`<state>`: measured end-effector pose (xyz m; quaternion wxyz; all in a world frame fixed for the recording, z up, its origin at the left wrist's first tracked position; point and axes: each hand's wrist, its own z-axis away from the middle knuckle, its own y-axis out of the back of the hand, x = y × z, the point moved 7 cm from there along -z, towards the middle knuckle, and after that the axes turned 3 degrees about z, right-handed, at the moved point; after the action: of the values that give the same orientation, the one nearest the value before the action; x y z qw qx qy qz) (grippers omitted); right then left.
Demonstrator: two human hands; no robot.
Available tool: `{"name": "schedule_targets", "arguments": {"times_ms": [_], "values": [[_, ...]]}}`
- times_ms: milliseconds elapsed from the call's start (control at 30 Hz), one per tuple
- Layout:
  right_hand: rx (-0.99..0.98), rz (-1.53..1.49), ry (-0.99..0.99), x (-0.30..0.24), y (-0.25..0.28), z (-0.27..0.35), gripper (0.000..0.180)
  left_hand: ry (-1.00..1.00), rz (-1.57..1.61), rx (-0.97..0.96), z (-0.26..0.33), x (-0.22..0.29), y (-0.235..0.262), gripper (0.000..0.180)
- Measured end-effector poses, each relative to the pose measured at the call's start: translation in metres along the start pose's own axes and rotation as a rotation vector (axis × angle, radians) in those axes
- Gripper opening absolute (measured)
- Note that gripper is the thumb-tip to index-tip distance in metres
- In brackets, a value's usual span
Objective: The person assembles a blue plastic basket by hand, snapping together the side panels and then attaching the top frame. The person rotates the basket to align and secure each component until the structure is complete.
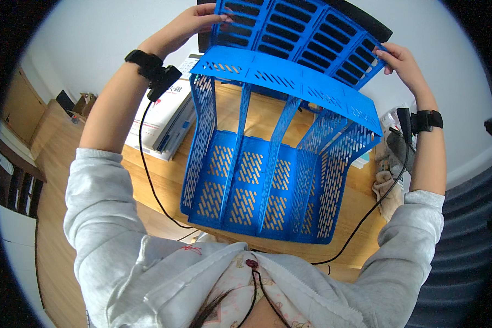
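Note:
A blue plastic file rack (pixel 279 68) with upright dividers stands in front of me on the wooden desk (pixel 350 229), its several compartments facing me. Along its far upper side runs a blue slotted panel (pixel 263 24); I cannot tell whether the two are joined. My left hand (pixel 199 21) is closed on the panel's left end, thumb and fingertips at the slots. At the opposite end, the right edge is gripped by my right hand (pixel 402 60), its fingers partly behind the plastic. Nothing visible lies in the compartments.
A stack of books (pixel 161 123) sits left of the rack. Behind the panel is a black screen (pixel 374 21). Beige cloth (pixel 388 194) and other items crowd the desk's right side. Black cables (pixel 147 156) hang from both wrist straps. A dark curtain (pixel 454 240) hangs at right.

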<state>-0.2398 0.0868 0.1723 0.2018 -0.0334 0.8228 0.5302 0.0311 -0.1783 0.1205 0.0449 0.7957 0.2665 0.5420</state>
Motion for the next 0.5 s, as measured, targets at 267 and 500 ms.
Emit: {"name": "schedule_targets", "arguments": {"times_ms": [267, 500], "values": [[-0.234, -0.045, -0.053, -0.004, -0.040, 0.008, 0.022, 0.117, -0.105, 0.017, 0.010, -0.030, 0.014, 0.044], [-0.388, -0.117, -0.129, -0.004, -0.062, 0.022, 0.025, 0.076, -0.192, -0.087, 0.021, -0.067, 0.017, 0.053]]}}
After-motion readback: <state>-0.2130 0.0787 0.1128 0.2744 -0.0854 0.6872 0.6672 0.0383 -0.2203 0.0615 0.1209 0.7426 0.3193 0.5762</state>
